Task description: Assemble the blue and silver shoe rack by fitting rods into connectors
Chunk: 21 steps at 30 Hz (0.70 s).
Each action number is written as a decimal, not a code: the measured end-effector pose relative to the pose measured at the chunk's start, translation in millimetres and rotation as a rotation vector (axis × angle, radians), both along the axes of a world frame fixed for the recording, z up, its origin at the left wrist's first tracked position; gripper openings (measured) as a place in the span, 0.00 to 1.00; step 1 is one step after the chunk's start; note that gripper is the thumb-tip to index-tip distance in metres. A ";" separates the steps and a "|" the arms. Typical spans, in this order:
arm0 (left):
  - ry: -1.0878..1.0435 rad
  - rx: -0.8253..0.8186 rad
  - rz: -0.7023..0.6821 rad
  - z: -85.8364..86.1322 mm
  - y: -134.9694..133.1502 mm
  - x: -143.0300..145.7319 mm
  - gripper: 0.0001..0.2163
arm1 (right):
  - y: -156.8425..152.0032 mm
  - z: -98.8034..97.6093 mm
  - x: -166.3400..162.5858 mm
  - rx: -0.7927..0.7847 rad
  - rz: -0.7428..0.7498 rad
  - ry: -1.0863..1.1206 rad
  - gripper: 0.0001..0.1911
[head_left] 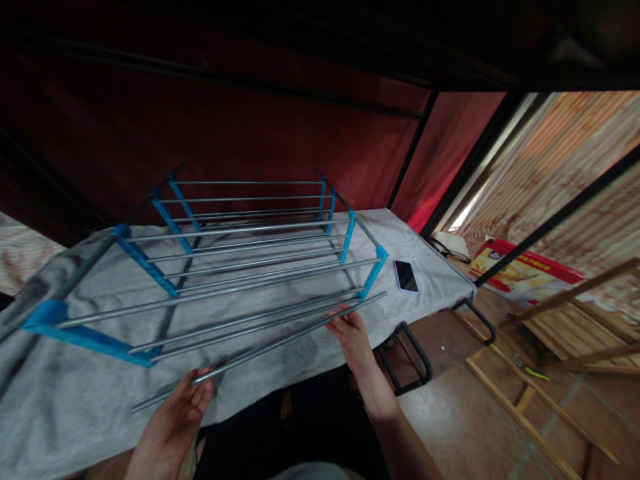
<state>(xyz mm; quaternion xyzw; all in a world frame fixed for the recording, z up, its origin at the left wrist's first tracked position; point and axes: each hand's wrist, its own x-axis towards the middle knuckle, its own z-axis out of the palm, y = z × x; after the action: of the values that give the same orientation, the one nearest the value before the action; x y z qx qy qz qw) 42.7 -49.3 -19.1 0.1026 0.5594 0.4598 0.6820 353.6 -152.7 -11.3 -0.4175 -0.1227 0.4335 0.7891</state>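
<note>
A loose grey metal rod (270, 348) slants across in front of me, its right end higher in the view. Near its left end, the fingers of my left hand (181, 412) are closed around it. My right hand (354, 339) pinches the same rod toward its right end. Just beyond it lies a rack (240, 287) of parallel metal tubes, joined by blue plastic brackets (93, 335) on both sides. The rod's right end is close to the rack's nearest right bracket (373, 275); whether they touch I cannot tell.
The rack rests on a bed with a grey blanket (250, 390). A phone (406, 277) lies on the blanket at right. Beyond the bed are a black metal frame (413, 353), a red and yellow box (525, 270), a wooden chair (580, 327) and a wooden frame (530, 400) on the tiled floor.
</note>
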 end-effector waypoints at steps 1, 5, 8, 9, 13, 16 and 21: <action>0.001 -0.018 0.001 -0.5 -0.1 -1.9 0.10 | 1.7 2.4 -0.4 0.003 0.000 0.003 0.22; -0.004 -0.056 0.034 -3.4 0.8 -8.5 0.10 | 9.9 10.6 -0.7 -0.024 -0.009 -0.024 0.19; 0.001 -0.085 0.052 -3.1 1.1 -12.1 0.11 | 15.5 13.6 0.1 -0.058 -0.021 -0.062 0.19; 0.002 -0.085 0.055 -2.2 0.8 -13.2 0.12 | 17.1 14.2 0.3 -0.065 -0.024 -0.068 0.19; -0.015 -0.053 0.059 3.5 -1.8 -17.3 0.12 | 22.0 17.3 0.8 -0.058 -0.016 -0.050 0.23; -0.007 -0.035 0.049 6.9 -3.8 -20.8 0.13 | 25.0 20.0 1.8 -0.023 0.003 -0.017 0.24; 0.017 -0.076 0.015 7.7 -5.1 -26.8 0.13 | 31.9 20.6 7.2 -0.009 0.021 0.017 0.23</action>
<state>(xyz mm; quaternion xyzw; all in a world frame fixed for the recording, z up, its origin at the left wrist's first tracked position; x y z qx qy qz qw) 15.9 -54.4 -11.4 0.0763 0.5829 0.4423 0.6774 360.8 -120.9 9.2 -0.4160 -0.1185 0.4458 0.7837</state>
